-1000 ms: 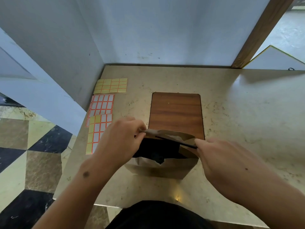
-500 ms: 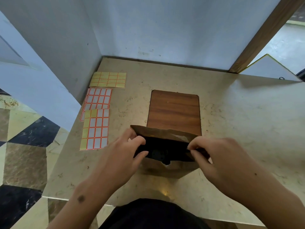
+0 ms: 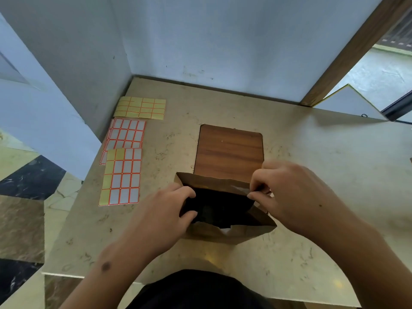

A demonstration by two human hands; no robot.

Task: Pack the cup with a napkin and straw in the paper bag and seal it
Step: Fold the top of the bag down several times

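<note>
Paper bag (image 3: 223, 233) unprinted, between both hands (image 3: 296, 197).

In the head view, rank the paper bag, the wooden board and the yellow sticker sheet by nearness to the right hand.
1. paper bag: its rim is in the right hand grip.
2. wooden board: just beyond the bag, beside the knuckles.
3. yellow sticker sheet: far left, near the wall corner.

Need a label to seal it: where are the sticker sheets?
The sticker sheets lie on the table's far left edge, left of the wooden board.
</note>
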